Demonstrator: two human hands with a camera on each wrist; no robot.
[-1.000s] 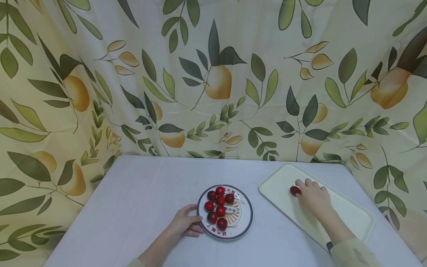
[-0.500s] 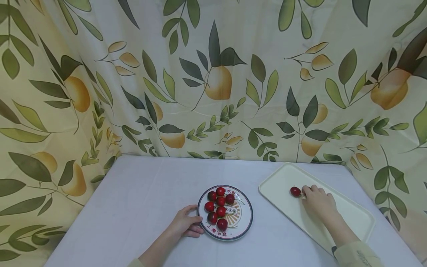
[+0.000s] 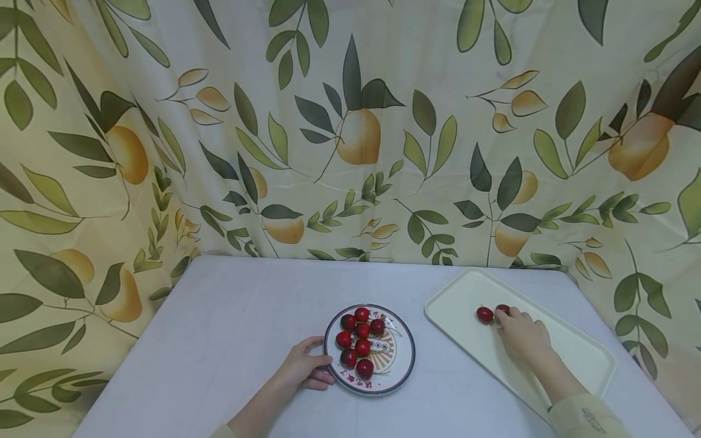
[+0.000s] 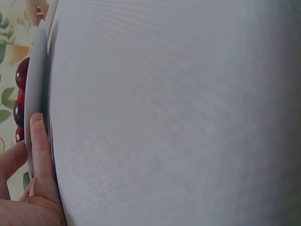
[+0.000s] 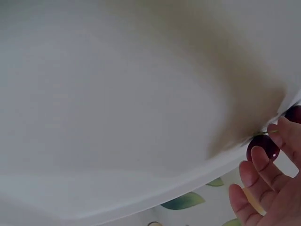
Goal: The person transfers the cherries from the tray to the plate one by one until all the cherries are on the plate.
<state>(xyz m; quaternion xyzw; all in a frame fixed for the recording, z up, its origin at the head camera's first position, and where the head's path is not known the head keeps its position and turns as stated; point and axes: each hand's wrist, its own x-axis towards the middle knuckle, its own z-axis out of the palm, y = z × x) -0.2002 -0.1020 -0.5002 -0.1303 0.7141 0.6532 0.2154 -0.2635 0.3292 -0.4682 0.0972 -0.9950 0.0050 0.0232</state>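
My left hand point(image 3: 306, 364) holds the round plate point(image 3: 402, 365) by its left rim, thumb on top and fingers at the side and beneath, as the left wrist view shows. Several red cherries point(image 3: 362, 347) lie on the plate's left half. At the right, my right hand point(image 3: 523, 334) is low over a cream tray point(image 3: 580, 359). Its fingertips pinch a dark red cherry point(image 3: 502, 309) near the thin stem, partly hidden by the fingers. Another cherry point(image 3: 484, 314) lies just left of it on the tray. In the right wrist view, the pinched cherry point(image 5: 263, 147) shows behind the fingers.
A white cloth point(image 3: 235, 316) covers the table. Behind it hangs a curtain point(image 3: 438, 201) printed with leaves and fruit. The tray lies aslant near the table's right edge, apart from the plate.
My right hand has shifted slightly right, off the left cherry, which now lies uncovered. A second cherry has come into sight at its fingertips. The left hand and plate stay put.
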